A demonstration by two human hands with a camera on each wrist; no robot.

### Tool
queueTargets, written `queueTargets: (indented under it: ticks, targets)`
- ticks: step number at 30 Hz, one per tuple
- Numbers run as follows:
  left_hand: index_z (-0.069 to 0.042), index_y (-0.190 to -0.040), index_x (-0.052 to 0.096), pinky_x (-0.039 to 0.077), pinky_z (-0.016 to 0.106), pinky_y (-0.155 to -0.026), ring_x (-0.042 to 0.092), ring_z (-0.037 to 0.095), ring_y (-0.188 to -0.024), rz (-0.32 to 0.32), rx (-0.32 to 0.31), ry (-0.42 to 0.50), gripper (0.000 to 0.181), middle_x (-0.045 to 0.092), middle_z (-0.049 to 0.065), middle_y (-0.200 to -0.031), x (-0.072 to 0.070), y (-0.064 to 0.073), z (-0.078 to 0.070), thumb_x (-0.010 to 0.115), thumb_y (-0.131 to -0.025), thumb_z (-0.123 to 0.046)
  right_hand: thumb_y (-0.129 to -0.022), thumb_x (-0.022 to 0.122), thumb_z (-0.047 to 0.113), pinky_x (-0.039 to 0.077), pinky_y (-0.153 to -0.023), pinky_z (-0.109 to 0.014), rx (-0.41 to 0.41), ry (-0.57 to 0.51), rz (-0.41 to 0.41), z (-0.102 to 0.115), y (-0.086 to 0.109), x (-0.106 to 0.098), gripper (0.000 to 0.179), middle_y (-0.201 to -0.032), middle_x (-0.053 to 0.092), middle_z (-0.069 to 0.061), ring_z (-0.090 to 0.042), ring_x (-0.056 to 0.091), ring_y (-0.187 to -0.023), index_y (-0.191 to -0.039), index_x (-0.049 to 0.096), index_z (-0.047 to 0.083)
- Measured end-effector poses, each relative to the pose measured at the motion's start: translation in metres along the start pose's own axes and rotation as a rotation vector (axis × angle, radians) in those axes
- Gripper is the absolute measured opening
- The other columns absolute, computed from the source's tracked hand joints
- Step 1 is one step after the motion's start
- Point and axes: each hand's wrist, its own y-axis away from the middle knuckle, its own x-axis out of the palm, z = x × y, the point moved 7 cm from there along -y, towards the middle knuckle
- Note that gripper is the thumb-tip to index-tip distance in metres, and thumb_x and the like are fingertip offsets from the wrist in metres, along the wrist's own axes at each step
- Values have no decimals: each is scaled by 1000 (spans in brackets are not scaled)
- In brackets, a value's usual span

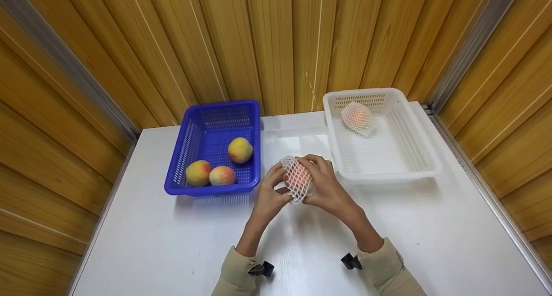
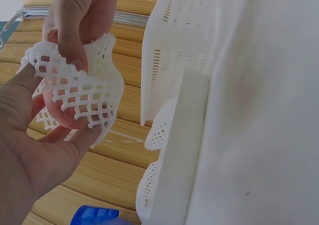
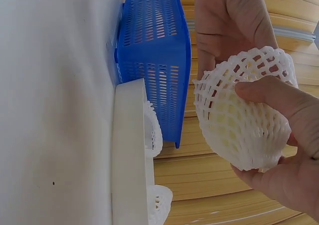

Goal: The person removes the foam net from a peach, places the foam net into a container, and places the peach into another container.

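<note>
A pinkish peach (image 1: 297, 180) in a white foam net (image 2: 89, 93) is held up above the table in front of the baskets. My left hand (image 1: 270, 197) grips it from the left, fingers spread around the netting and the fruit. From the other side my right hand (image 1: 327, 190) holds the net, its thumb (image 3: 264, 93) on the mesh and fingers beneath. Through the right wrist view's mesh the fruit looks pale yellow. The net covers most of the peach; its edge flares out at the left hand's side.
A blue basket (image 1: 172, 175) at left holds three bare peaches. The white basket (image 1: 390, 175) at right contains one netted peach (image 1: 358, 118). Between them, a low white tray (image 3: 128, 155) has foam nets (image 3: 155, 127) in it. Wood-patterned walls (image 1: 276, 50) enclose the white table (image 1: 172, 253).
</note>
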Motion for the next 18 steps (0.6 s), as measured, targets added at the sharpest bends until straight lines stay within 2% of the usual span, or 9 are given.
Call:
queueTargets:
  ticks: [3, 7, 12, 16, 18]
  targets:
    - [7, -130, 62, 59, 45, -91, 60, 41, -120, -11, -7, -7, 64, 49, 24, -146, 1, -2, 1, 63, -68, 23, -64, 96, 13, 44, -105, -51, -6, -14, -11, 2, 0, 0, 98, -147, 43, -16, -38, 38, -131, -150, 48, 8]
    - [6, -133, 61, 60, 42, -89, 61, 39, -120, -15, -9, 9, 68, 51, 23, -144, 1, -3, 0, 60, -67, 22, -67, 96, 13, 44, -108, -50, -13, -35, -21, 2, 2, 0, 97, -148, 44, -15, -36, 38, -134, -151, 47, 8]
    - [2, -134, 62, 61, 36, -84, 63, 35, -116, -6, -27, 30, 62, 51, 21, -144, 0, -2, 1, 67, -74, 17, -67, 93, 5, 44, -108, -50, -23, -36, -31, 3, 3, -2, 95, -148, 45, -14, -35, 39, -134, -151, 48, 9]
    - [1, -134, 62, 60, 35, -88, 62, 35, -121, 8, -55, 73, 57, 51, 18, -144, -1, -1, 4, 71, -79, 15, -69, 91, 2, 47, -105, -50, -43, -34, -13, 4, 5, -3, 95, -148, 44, -14, -34, 41, -132, -152, 47, 11]
    - [2, -133, 63, 60, 36, -88, 61, 35, -122, 13, -45, 77, 55, 53, 18, -142, -1, -1, 3, 71, -80, 16, -70, 91, 3, 47, -104, -49, -48, -35, -3, 4, 6, -4, 94, -148, 44, -13, -32, 41, -130, -152, 47, 12]
